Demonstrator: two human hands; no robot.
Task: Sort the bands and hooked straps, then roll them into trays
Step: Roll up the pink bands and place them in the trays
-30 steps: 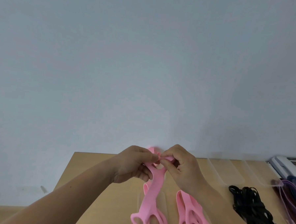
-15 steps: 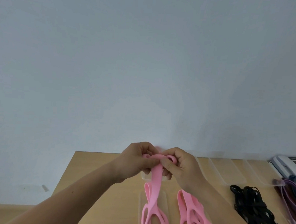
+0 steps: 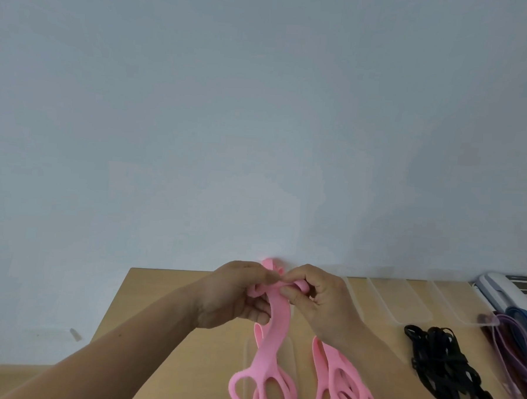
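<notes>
Here, a person works at a light wooden surface [image 3: 164, 316] set against a plain pale wall [image 3: 261, 107]. The left grip [image 3: 236, 292] and right grip [image 3: 318, 296] meet above the far half of the surface. Both are closed on the upper end of a flat pink rubbery band [image 3: 275, 331], fingers and thumbs pinching a small coil started there. The rest of the band hangs down toward the viewer, its looped lower end over a shallow clear plastic tray [image 3: 291, 362]; whether it touches the tray cannot be told. Just to the right lies a heap of matching pink bands [image 3: 341, 383]. Farther right sit a tangle of black straps [image 3: 442, 370] and, at the frame edge, purple and blue bands [image 3: 517, 350]. A row of clear trays [image 3: 403, 301] lines the far edge.

The step in hand looks like rolling this band up. To do it well, one thumb should probably pin the coil while the other grip turns it, taking in the tail in short, even turns with the edges lined up. The hanging weight should give gentle tension; pulling harder may stretch the rubber and let the roll spring open. Pinch the finished roll until it sits inside a tray.
</notes>
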